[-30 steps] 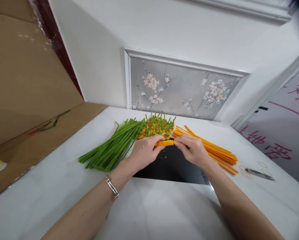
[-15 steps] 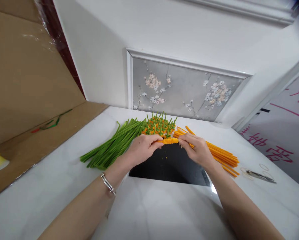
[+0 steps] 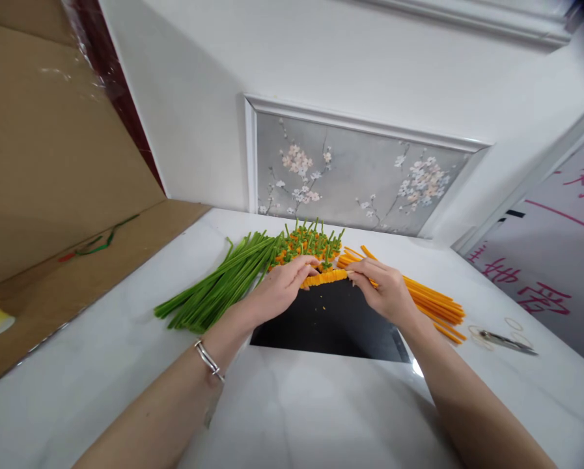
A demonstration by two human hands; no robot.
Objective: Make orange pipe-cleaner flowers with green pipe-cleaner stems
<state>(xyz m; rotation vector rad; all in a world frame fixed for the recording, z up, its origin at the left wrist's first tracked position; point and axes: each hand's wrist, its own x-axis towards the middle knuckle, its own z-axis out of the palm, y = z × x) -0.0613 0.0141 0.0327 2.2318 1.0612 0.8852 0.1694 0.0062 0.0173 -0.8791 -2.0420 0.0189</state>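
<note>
The two hands are apart, joined only by what they hold: the left hand [image 3: 279,286] curls its fingers about the left end of an orange coil [image 3: 327,278], and the right hand [image 3: 382,286] pinches the other end between thumb and fingers. The coil is ridged and lies nearly level between them, raised over the far part of a black mat [image 3: 331,329]. A few orange crumbs [image 3: 323,307] lie on the mat. A silvery bracelet [image 3: 208,361] circles the left wrist.

Just beyond the hands, toward the far edge of the white surface [image 3: 292,404], stands a cluster of small orange pieces with green tops [image 3: 308,244]. A bundle of green stems [image 3: 213,286] fans out toward the left edge — its far ends touching or very near the cluster. Orange stems [image 3: 435,303] lie partly behind the right hand, slanting toward the right edge. Nearer that edge are pale loops [image 3: 514,324] and a slim metal tool [image 3: 509,342] — perhaps scissors, though it is too small to tell. Brown cardboard [image 3: 140,241] runs along the left edge.
</note>
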